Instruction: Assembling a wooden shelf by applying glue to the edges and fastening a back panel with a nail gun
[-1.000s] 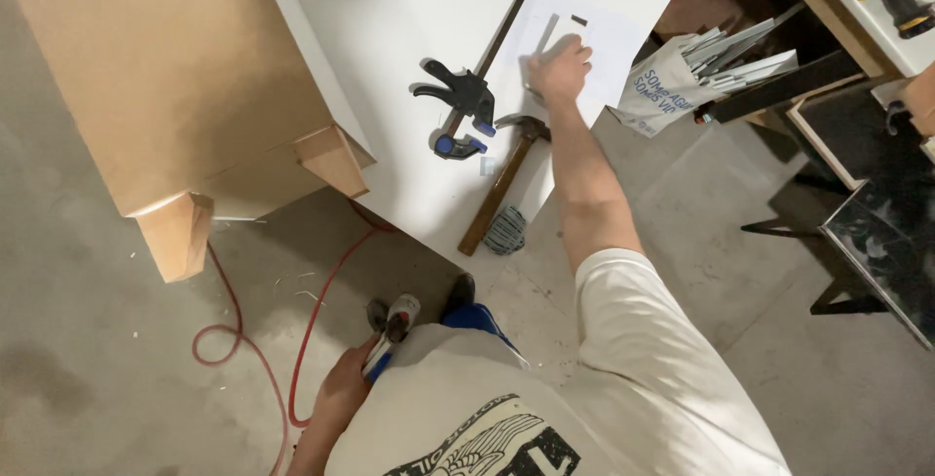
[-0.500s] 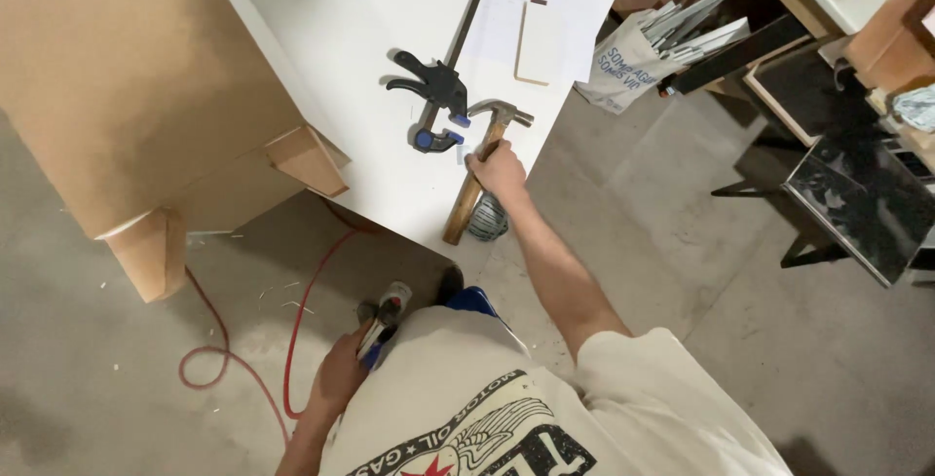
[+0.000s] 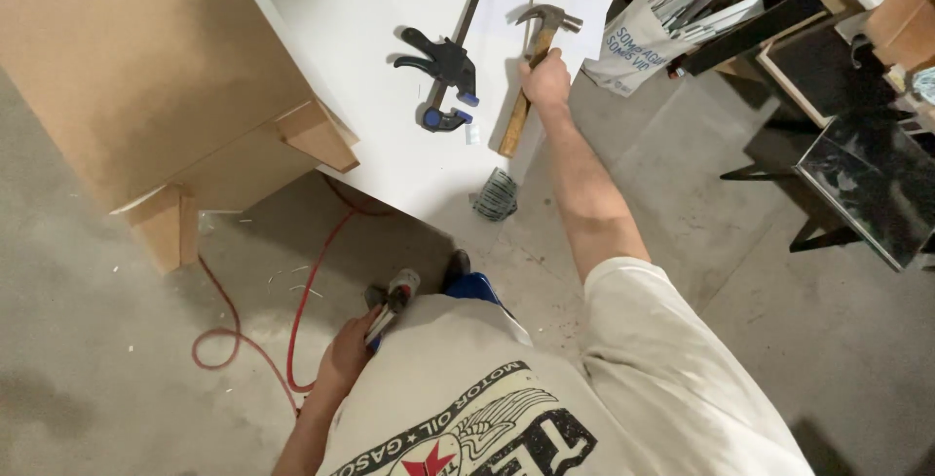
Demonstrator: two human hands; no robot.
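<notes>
My right hand (image 3: pixel 545 79) grips the wooden handle of a claw hammer (image 3: pixel 533 72) that lies across the right edge of a white panel (image 3: pixel 370 67). The hammer's steel head points toward the top of the view. My left hand (image 3: pixel 351 354) hangs low beside my hip, shut on a small grey and red tool (image 3: pixel 394 299) whose kind I cannot make out. A black and blue bar clamp (image 3: pixel 443 72) lies on the panel just left of the hammer.
A brown board cabinet with wooden corner blocks (image 3: pixel 317 135) stands at the left. A red hose (image 3: pixel 297 315) loops over the concrete floor. A wire coil (image 3: pixel 497 193) sits below the panel's edge. A printed bag (image 3: pixel 633 47) and dark frames (image 3: pixel 857 174) crowd the right.
My right hand moved from the top of the panel down to the hammer and took hold of its handle. The hammer now points more upright. My left hand stays low with its tool.
</notes>
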